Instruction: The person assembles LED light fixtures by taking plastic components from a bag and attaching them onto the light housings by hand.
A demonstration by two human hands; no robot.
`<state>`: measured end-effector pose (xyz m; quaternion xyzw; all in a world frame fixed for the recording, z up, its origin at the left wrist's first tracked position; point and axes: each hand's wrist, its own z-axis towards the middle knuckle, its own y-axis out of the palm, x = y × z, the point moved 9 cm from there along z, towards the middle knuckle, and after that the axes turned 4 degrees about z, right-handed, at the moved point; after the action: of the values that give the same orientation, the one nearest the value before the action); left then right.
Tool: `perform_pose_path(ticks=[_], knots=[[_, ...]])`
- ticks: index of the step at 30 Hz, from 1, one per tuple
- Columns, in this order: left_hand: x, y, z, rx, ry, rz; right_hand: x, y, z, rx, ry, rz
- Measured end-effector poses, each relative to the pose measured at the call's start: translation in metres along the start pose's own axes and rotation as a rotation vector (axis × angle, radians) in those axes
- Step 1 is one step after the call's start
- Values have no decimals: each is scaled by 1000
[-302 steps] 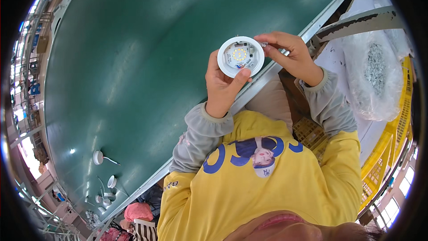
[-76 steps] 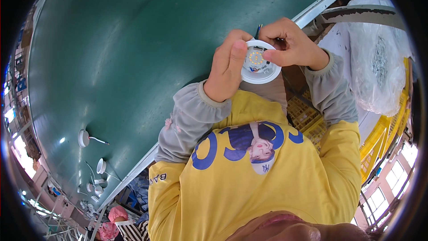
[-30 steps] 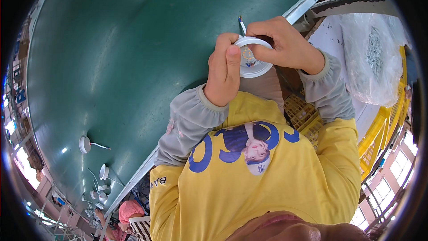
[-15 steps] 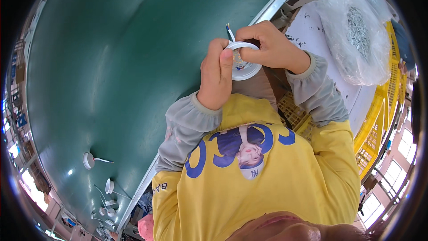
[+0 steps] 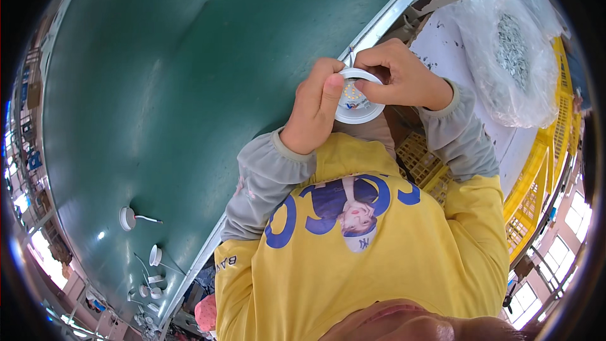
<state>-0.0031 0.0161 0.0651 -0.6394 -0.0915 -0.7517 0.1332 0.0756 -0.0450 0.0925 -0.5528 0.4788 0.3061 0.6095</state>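
A round white LED downlight housing [image 5: 358, 115] is held up over the metal edge of the green work surface. Small yellowish LED dots and bits of coloured wire show inside its open face. My left hand [image 5: 314, 108] grips the left rim, its thumb lying along the front. On the upper right rim, my right hand [image 5: 409, 78] is closed, with the thumb reaching into the opening and the fingers bent behind. A short cable [image 5: 351, 58] sticks up past the far side of the housing, between my hands.
Several similar white lights with leads, one of them a white light [image 5: 127, 218], lie at the left on the green surface [image 5: 189, 88]. At my right, a clear plastic bag [image 5: 512, 57] of small metallic pieces rests on a white sheet, beside yellow plastic crates [image 5: 536, 170].
Both hands and the light have shifted slightly right and nearer to me in the picture. The face now shows more of the LED dots, and my right thumb sits deeper inside.
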Motion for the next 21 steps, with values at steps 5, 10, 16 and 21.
perform_pose_path(ticks=[5, 10, 16, 21], knots=[[10, 0, 2, -7, 42, 18, 1, 0, -3, 27, -39, 85], [7, 2, 0, -9, 44, -53, 0, 1, -3, 7, -25, 158], [13, 1, 2, 14, 82, -38, -6, -3, -3, 14, -95, 101], [11, 1, 4, -34, 39, -46, -7, 0, -2, 26, -84, 128]])
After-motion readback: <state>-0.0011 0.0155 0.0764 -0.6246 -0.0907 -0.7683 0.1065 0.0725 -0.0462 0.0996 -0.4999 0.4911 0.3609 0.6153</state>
